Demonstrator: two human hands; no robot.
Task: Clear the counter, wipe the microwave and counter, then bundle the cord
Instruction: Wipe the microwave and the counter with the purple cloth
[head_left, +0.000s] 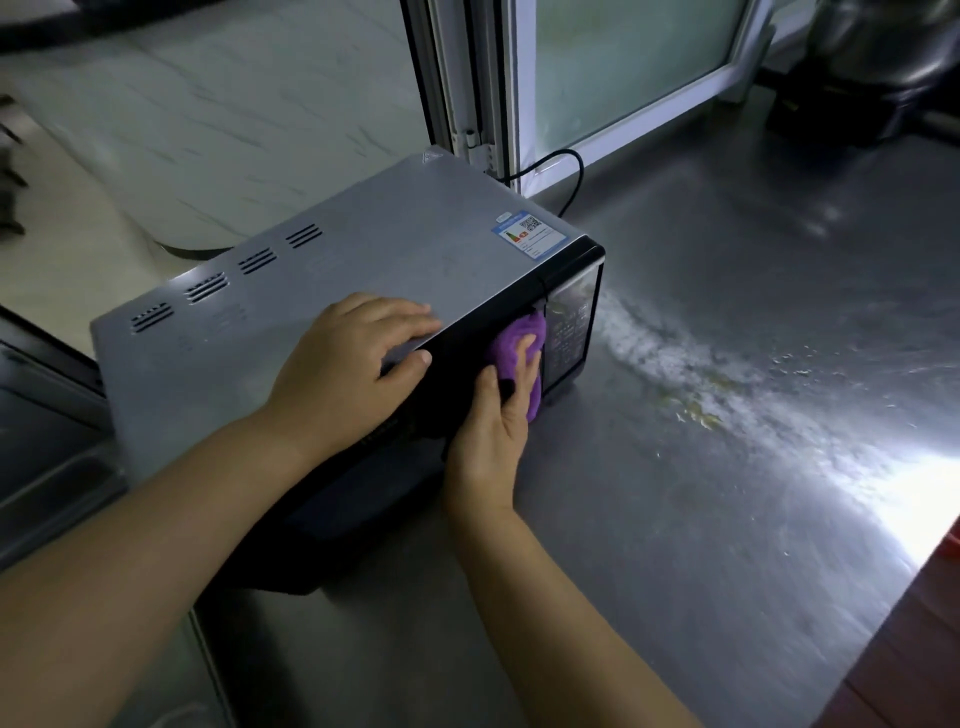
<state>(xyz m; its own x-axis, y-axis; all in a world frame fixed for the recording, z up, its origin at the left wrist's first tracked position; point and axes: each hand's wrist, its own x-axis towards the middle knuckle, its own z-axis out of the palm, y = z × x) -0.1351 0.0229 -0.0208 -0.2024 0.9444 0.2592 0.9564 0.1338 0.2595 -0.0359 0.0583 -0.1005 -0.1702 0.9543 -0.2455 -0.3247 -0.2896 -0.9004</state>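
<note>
A grey-topped microwave (332, 270) with a black front stands on the steel counter (727, 467). My left hand (348, 358) lies flat on its top front edge, thumb hooked over the door's upper rim. My right hand (498, 421) presses a purple cloth (514, 343) against the black door, just left of the control panel (571, 332). The black cord (574, 182) loops out behind the microwave toward the window frame.
White powder and yellowish crumbs (691, 369) streak the counter to the right of the microwave. A dark metal appliance (872, 67) stands at the back right. A window (623, 67) runs behind. A sink edge (47, 467) lies at left. The counter's front edge (924, 561) is at right.
</note>
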